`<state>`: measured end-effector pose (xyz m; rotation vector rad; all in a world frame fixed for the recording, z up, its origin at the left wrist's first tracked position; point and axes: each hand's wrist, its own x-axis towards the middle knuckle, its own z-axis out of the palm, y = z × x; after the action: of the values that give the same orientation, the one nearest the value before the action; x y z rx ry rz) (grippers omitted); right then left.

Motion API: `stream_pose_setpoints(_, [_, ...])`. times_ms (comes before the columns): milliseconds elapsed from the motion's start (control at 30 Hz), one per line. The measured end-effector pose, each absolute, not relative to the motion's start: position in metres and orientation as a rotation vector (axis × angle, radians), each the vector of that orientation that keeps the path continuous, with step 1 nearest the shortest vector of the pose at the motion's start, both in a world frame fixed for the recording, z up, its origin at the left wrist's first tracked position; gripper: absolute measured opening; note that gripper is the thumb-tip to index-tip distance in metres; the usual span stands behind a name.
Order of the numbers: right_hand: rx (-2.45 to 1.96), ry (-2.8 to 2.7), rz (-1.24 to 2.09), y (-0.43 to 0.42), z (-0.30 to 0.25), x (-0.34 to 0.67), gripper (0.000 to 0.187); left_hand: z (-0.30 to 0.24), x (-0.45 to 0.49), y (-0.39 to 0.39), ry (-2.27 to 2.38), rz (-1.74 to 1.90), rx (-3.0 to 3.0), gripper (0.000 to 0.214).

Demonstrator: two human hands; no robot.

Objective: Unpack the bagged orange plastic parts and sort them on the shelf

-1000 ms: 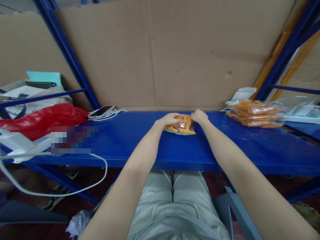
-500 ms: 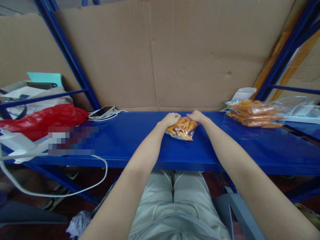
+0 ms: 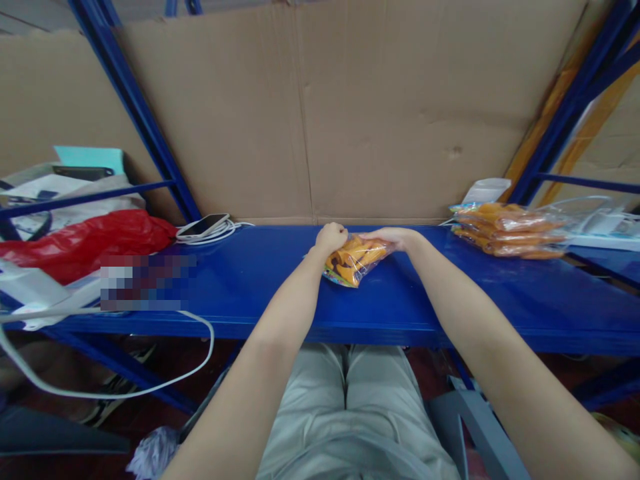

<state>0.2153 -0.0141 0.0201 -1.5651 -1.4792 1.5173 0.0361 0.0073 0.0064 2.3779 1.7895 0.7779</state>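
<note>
A clear plastic bag with orange and dark contents lies slightly turned on the blue tabletop in front of me. What exactly is inside cannot be made out. My left hand is closed on the bag's upper left corner, fingers curled. At the bag's right end, my right hand grips it with fairly straight fingers reaching along the far edge; its thumb is hidden. A colourful strip runs along the bag's near left edge.
Several similar orange bags are stacked at the right, near a white power strip. To the left lie a phone with a coiled white cable, a red plastic bag and white adapters. Cardboard and blue posts stand behind.
The bag has shifted a little left and turned, its near corner now closer to me. My left hand moved slightly left; my right fingers straightened and reach farther over the bag.
</note>
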Motion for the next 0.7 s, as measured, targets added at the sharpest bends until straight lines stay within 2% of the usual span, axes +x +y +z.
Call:
stream_pose_setpoints(100, [-1.437,-1.434,1.631,-0.016,0.021,0.213,0.018,0.005,0.034,0.012,1.799,0.894,2.272,0.033])
stream_pose_setpoints(200, [-1.391,-1.415,1.611,-0.017,0.022,0.211,0.015,0.003,0.031,0.019,1.754,1.018,2.108,0.032])
stream_pose_setpoints(367, [-1.290,-1.358,1.599,-0.016,0.025,0.214,0.020,0.001,0.025,0.028,1.647,1.111,1.686,0.031])
stream_pose_setpoints(700, [-1.213,-1.114,1.279,-0.010,0.029,0.251,0.016,0.003,0.008,0.027,1.464,1.306,1.142,0.034])
